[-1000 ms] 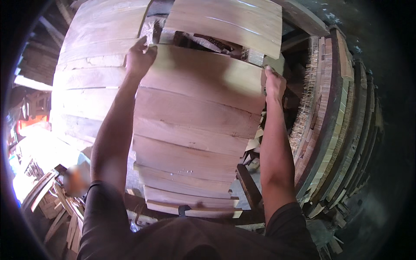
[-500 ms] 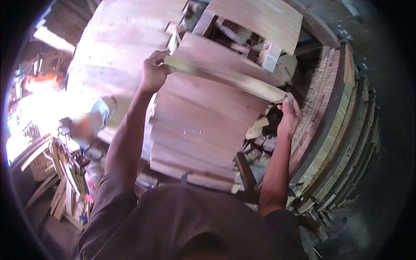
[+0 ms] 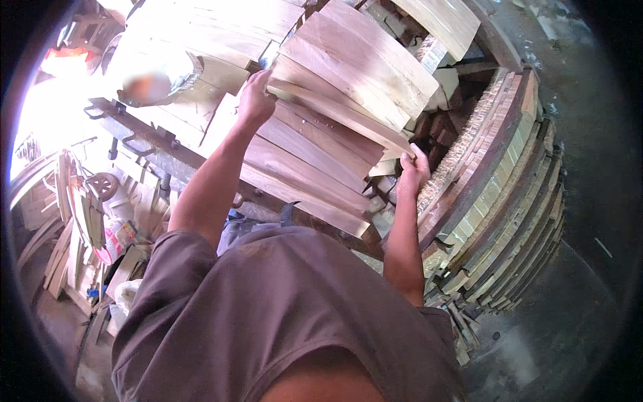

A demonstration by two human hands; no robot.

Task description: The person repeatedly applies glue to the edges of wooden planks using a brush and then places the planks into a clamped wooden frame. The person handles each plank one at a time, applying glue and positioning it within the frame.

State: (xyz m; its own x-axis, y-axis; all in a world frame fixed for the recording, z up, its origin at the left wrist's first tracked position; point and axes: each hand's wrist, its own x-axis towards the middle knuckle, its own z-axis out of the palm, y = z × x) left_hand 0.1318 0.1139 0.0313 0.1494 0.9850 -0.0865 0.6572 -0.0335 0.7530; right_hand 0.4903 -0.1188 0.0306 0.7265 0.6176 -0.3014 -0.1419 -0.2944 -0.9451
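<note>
A long, narrow wooden strip point(image 3: 341, 115) stretches between my two hands, low over a spread of pinkish-brown boards. My left hand point(image 3: 257, 100) is closed around its far left end. At the nearer right end, my right hand point(image 3: 414, 173) grips it with thumb and fingers. Below the strip, several boards point(image 3: 301, 164) lie side by side at a slant. Just beyond it is another group of flat boards point(image 3: 362, 57). Whether the strip touches the boards beneath cannot be made out.
A tall stack of wood pieces point(image 3: 495, 194) stands along the right. A dark beam with metal clamps point(image 3: 161, 141) crosses on the left. Scrap wood point(image 3: 63, 234) and a small wheel point(image 3: 102, 186) are at lower left. Another board point(image 3: 442, 23) is at the top right.
The strip has come down closer to the boards, still held at both ends. My view has shifted, bringing the clamped beam on the left into sight.
</note>
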